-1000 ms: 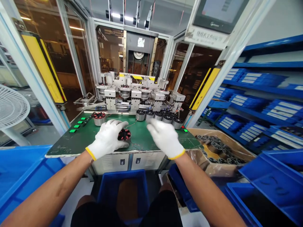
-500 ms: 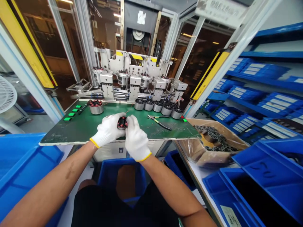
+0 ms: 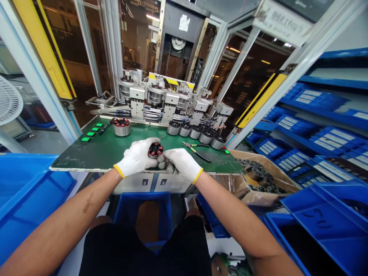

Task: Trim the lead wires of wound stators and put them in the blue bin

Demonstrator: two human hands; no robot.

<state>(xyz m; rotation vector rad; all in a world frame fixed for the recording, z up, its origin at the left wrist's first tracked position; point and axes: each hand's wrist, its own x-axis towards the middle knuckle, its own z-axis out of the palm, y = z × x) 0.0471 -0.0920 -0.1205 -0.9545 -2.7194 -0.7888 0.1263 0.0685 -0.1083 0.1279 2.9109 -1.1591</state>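
Blue steel shelving (image 3: 339, 76) at right, its bins bearing white labels too small to read. Overhead white placard (image 3: 283, 17) with Chinese characters, illegible at this size. Green-topped workbench (image 3: 83, 155), its straight front edge running just beyond both gloves, with a bank of pneumatic fixtures (image 3: 172, 101) along its back. Cardboard box of stators (image 3: 267, 168) just past the bench's right corner. Five metal-cased stators (image 3: 195, 132) in a row near the back edge, well apart from the hands; a sixth stator (image 3: 121, 127) stands alone at back left. Pliers (image 3: 195, 150) lie near the right hand. Wound stator (image 3: 155, 150) held above the bench near its front edge, between left hand (image 3: 136, 157) and right hand (image 3: 182, 164), the white-gloved fingers of both closed on it from either side.
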